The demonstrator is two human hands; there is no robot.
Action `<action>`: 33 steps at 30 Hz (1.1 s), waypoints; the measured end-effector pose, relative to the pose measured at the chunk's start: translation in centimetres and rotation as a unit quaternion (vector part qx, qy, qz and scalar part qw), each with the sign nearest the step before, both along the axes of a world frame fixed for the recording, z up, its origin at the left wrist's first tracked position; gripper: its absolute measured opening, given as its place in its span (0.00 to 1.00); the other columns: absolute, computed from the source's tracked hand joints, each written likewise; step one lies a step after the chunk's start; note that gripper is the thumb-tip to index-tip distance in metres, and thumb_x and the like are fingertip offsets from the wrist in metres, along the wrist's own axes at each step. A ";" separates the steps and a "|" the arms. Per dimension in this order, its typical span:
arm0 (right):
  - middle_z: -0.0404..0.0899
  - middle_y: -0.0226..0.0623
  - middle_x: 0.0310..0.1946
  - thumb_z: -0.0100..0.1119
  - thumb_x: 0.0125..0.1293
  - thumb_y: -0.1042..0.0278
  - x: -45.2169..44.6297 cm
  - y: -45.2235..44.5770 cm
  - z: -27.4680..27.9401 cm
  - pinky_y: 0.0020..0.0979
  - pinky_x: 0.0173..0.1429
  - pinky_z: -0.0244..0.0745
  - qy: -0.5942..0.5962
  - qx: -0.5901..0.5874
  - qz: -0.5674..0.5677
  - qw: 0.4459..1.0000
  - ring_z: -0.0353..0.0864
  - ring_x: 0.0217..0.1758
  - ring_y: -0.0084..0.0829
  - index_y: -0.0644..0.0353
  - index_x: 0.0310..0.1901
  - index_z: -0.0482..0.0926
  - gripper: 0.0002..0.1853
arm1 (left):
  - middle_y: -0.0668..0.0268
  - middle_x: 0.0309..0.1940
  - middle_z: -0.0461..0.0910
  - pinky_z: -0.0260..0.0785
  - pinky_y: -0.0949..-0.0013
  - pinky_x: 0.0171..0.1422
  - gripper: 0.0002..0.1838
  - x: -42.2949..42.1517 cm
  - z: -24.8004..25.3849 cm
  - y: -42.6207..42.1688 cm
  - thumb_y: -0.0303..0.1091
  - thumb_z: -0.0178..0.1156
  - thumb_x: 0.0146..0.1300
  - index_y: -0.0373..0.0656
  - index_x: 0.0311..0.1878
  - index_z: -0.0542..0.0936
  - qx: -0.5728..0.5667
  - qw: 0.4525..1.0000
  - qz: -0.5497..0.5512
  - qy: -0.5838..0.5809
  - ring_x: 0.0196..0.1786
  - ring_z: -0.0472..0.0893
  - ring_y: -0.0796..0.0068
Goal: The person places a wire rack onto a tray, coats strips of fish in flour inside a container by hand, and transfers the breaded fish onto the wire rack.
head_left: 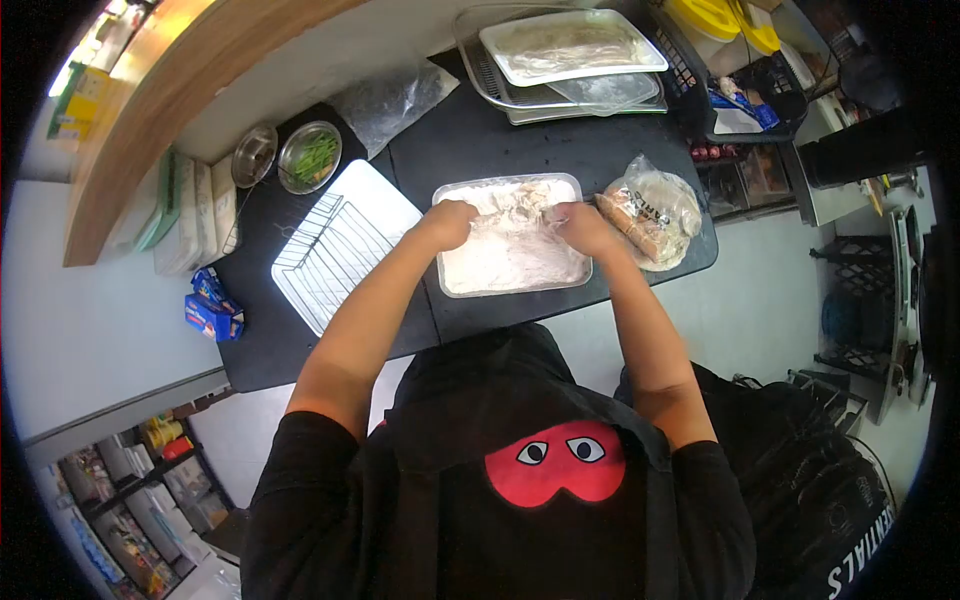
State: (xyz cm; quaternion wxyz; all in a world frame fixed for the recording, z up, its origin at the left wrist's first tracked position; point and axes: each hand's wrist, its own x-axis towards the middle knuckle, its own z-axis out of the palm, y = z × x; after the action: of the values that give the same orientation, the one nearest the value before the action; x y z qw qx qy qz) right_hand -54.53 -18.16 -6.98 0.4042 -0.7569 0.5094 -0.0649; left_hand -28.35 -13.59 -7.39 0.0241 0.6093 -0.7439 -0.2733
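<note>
A rectangular white plastic tub [515, 291] holds pale flour [510, 258], with lumpy, coated pieces [527, 200] near its far side. My left hand [448, 226] reaches over the tub's left side, its fingers curled in at the flour. Opposite it, my right hand [584, 228] bends over the right side, fingers drawn together beside the lumpy pieces. Flour and the backs of my hands hide whatever the fingertips hold. Right of the tub lies a clear plastic bag [655, 215] with a brown, loaf-like item in it.
A wire rack [325, 240] lies on a white tray [383, 205] at the left. Behind are metal bowls, one with green vegetables [312, 160], and a crumpled plastic bag [393, 100]. A floury white tray [573, 48] tops stacked trays. Blue packages [213, 305] sit at the left edge.
</note>
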 end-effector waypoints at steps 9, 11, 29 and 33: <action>0.76 0.51 0.44 0.50 0.56 0.69 1.7 4.5 -0.7 0.42 0.47 0.74 0.242 -0.080 0.079 0.964 0.78 0.42 0.51 0.63 0.42 0.76 0.13 | 0.60 0.36 0.81 0.63 0.62 0.46 0.10 -1.4 0.5 0.6 0.29 0.53 0.51 0.48 0.35 0.81 -0.022 0.957 -0.054 -0.283 0.40 0.79 0.65; 0.76 0.51 0.45 0.49 0.59 0.64 1.7 4.3 -1.2 0.39 0.50 0.74 0.265 -0.056 0.093 0.958 0.78 0.44 0.49 0.60 0.41 0.76 0.12 | 0.58 0.35 0.81 0.64 0.61 0.46 0.10 -0.8 1.2 0.6 0.30 0.56 0.49 0.46 0.36 0.80 -0.022 0.984 -0.039 -0.170 0.41 0.80 0.64; 0.80 0.42 0.27 0.58 0.51 0.73 -1.1 2.2 -0.1 0.31 0.40 0.71 -0.009 0.069 0.163 0.984 0.78 0.32 0.31 0.65 0.36 0.79 0.10 | 0.55 0.32 0.81 0.72 0.64 0.44 0.10 1.8 4.1 0.9 0.28 0.55 0.51 0.37 0.36 0.80 0.102 0.972 0.172 0.123 0.36 0.80 0.56; 0.79 0.48 0.31 0.55 0.47 0.75 -0.8 2.8 -0.4 0.38 0.43 0.72 0.058 -0.066 0.149 0.985 0.78 0.36 0.46 0.64 0.34 0.78 0.10 | 0.53 0.41 0.78 0.69 0.58 0.50 0.15 -0.6 1.0 3.4 0.26 0.52 0.51 0.41 0.43 0.79 0.018 0.997 0.077 -0.004 0.46 0.77 0.53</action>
State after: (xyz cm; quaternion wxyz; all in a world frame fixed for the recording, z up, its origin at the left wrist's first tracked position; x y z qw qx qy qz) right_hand -55.32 -15.36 -7.34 0.3280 -0.8519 0.4082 0.0070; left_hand -28.92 -10.19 -6.37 0.0313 0.6664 -0.6899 -0.2811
